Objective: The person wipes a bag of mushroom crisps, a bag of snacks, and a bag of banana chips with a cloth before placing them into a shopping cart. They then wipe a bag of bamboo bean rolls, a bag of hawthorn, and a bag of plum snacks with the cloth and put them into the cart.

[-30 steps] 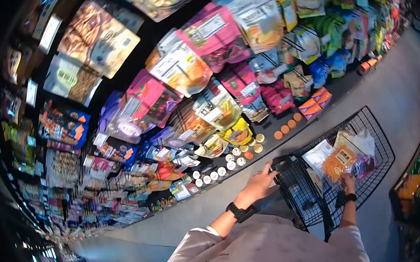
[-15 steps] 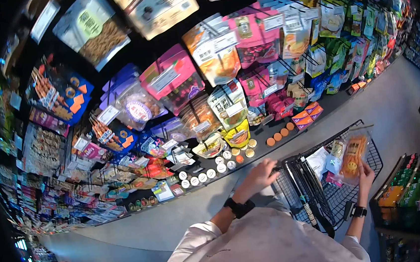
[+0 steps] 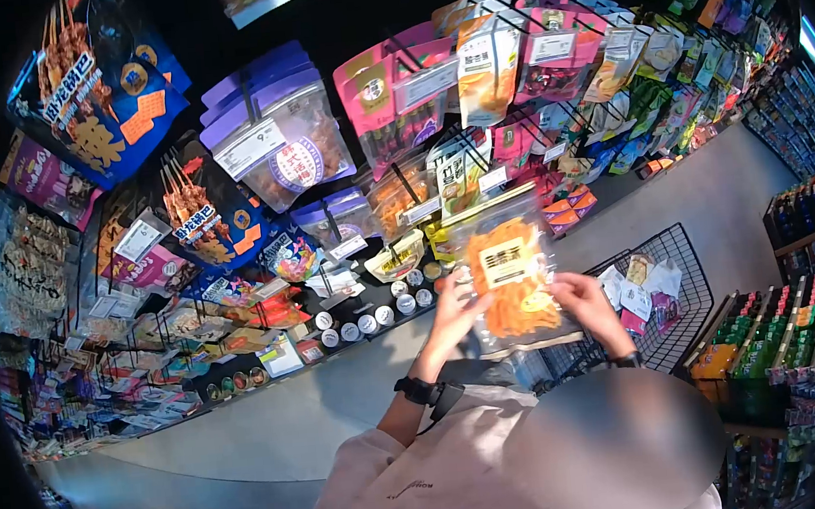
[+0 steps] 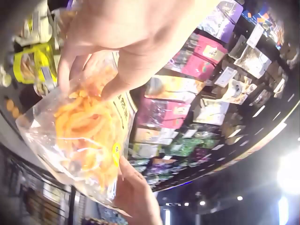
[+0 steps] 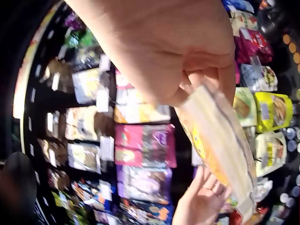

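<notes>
A clear bag of orange snack strips (image 3: pixel 516 274) with a pale label is held up between both hands, in front of the chest. My left hand (image 3: pixel 450 321) grips its left edge, while my right hand (image 3: pixel 592 311) pinches the opposite edge. The left wrist view has the strips (image 4: pixel 89 136) showing through the plastic, with the left thumb and fingers (image 4: pixel 117 79) over one side. Seen from the right wrist, the bag's pale bottom edge (image 5: pixel 222 131) faces the camera, and the left hand (image 5: pixel 201 201) is at its far side.
A wire shopping cart (image 3: pixel 688 307) with several packets (image 3: pixel 648 287) in it stands to the right, partly behind the bag. Racks of hanging snack pouches (image 3: pixel 280 130) line the front. Small round-lidded jars (image 3: pixel 384 317) sit on the low ledge. More stocked shelves (image 3: pixel 773 329) stand on the right.
The right hand has lifted the bag from the cart and brought it left and up before the chest. The left hand has left the cart's handle and taken hold of the bag.
</notes>
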A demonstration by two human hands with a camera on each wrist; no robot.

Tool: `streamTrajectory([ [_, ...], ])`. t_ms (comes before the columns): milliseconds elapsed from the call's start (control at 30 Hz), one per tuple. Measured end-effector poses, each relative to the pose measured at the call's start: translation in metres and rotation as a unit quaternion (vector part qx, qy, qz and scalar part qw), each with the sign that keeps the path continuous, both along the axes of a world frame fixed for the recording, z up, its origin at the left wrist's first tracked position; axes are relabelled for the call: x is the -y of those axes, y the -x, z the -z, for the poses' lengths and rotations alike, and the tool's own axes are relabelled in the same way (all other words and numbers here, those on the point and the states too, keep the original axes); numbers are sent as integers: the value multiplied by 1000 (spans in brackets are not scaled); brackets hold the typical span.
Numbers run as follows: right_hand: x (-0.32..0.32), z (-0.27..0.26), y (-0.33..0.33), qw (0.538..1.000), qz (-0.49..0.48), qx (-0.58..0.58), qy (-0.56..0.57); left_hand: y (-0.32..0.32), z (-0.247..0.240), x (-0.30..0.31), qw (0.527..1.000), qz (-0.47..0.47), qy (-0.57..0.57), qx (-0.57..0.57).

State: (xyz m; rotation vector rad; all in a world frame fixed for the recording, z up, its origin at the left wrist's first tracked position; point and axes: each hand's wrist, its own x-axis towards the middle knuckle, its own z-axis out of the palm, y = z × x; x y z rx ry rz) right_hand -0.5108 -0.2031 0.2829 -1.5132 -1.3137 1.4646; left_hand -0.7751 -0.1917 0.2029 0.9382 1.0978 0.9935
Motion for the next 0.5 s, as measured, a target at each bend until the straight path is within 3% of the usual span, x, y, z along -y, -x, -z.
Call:
streamTrajectory([
  [100,-16,80,34,999,-32,20,18,36,55,2,997,-59,56,-19],
  [133,-23,88,49,995,-3,-38,88,45,67,0,994,-72,72,-26],
  [267,-49,136,81,995,-40,6,90,65,105,-10,988,-121,36,-84],
  [333,-58,142,97,996,-32,1,78,71,100,-16,987,-153,-7,-40],
  [400,-66,145,108,997,-9,-63,45,77,93,-21,988,-148,-4,-40],
  [500,-76,155,122,997,35,-64,15,81,84,-31,983,-153,-65,-74],
])
